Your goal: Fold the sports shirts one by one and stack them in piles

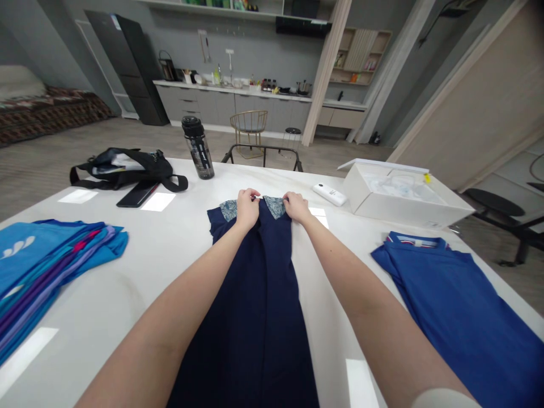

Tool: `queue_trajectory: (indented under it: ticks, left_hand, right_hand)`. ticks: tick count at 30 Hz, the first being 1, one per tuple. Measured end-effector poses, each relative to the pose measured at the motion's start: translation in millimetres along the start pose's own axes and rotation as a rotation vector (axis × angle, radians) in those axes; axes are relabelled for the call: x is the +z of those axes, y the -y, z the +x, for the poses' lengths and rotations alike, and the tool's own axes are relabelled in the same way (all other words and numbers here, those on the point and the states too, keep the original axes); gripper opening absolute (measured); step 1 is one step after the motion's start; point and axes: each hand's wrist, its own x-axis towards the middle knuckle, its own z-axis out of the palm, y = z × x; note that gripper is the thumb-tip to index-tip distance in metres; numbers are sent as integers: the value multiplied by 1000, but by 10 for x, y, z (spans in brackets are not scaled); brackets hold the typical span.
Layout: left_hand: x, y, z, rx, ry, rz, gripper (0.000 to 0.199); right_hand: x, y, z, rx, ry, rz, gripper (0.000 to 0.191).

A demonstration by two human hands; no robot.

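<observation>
A navy shirt [242, 334] with grey-green patterned shoulder patches lies lengthwise on the white table in front of me, one short sleeve showing at its far left. My left hand [247, 208] is closed on the fabric near the neck opening, fingertips pinched together. At the far right shoulder corner, my right hand [296, 206] grips the edge of the patterned patch. Both forearms reach forward over the shirt and cover parts of it.
Stacked blue and purple shirts [46, 260] lie left; a folded blue shirt [459, 306] lies right. Behind are a black bag [127, 170], a phone [136, 194], a bottle [198, 148], a white handheld device [330, 194] and an open white box [399, 198].
</observation>
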Motion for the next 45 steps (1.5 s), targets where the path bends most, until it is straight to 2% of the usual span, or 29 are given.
queue_trajectory:
  ticks: [3,5,7,8,10,12,14,17,19,23,26,32,37,42,45]
  left_hand:
    - [-22,60,27,-138,48,146,28]
    - [-39,57,-51,-107,26,254,37]
    - [-48,16,-205,96,19,352,43]
    - [-44,-11,-301,235,58,390,44]
    - [-21,-62,-509,473,215,437,44]
    - [15,-98,-710,562,364,463,41]
    - [41,-136,-896,536,422,486,43]
    - [31,-271,-1184,498,366,499,50]
    - [4,-421,-1421,526,333,492,45]
    - [2,-689,-1931,570,450,493,31]
    - [44,-766,-2187,575,559,539,17]
    - [39,-802,-2349,591,622,613,13]
    - [-1,-809,-2386,646,649,596,12]
    - [-94,-814,-2404,745,696,439,14]
    - [-221,-788,-2409,728,658,329,16]
  right_hand:
    - [49,62,-32,10,30,8,29]
    - [95,95,-78,26,31,16,35]
    - [127,113,-148,57,-38,16,39]
    - [136,115,-191,65,-86,19,39]
    - [135,103,-290,52,-140,49,40]
    - [119,71,-392,34,-123,93,39]
    - [95,23,-471,84,-101,117,39]
    - [58,-53,-497,270,-77,171,45]
    - [45,-81,-451,339,-36,210,45]
    - [68,-46,-306,397,6,205,36]
    - [106,9,-227,419,-6,194,28]
    - [148,5,-156,383,-99,192,26]
    - [209,-48,-144,369,-105,208,25]
    - [238,-68,-152,363,-101,212,28]
    - [192,-63,-250,307,-153,216,41]
